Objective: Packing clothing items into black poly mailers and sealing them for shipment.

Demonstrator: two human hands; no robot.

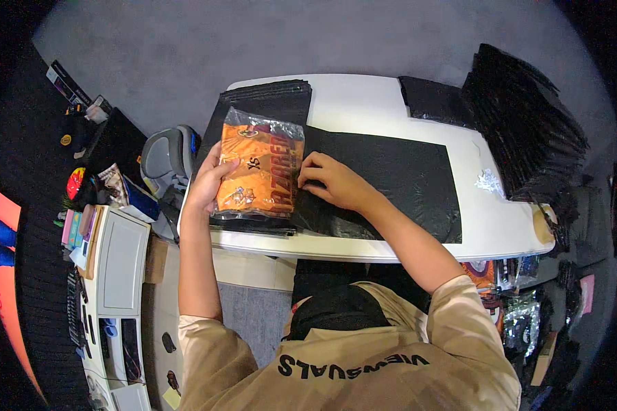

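My left hand (209, 183) grips the left side of a clear plastic bag (264, 123) with a folded orange garment (243, 185) inside, its thumb lying across the front. Dark red lettering runs down the garment's right side. At the bag's right edge, my right hand (332, 179) has its fingers curled together in a pinch; what is between the fingertips, if anything, is hidden. Beneath that hand a flat black plastic mailer (404, 178) lies on the white table (356, 99). The bag is held over a stack of black mailers (274, 96) at the table's left end.
A tall pile of black plastic mailers (521, 123) leans at the table's right end, beside a smaller black stack (435, 101). A grey chair (168, 157) stands to the left, near a white cabinet (122, 264). More bagged things (521, 322) lie below the table at right.
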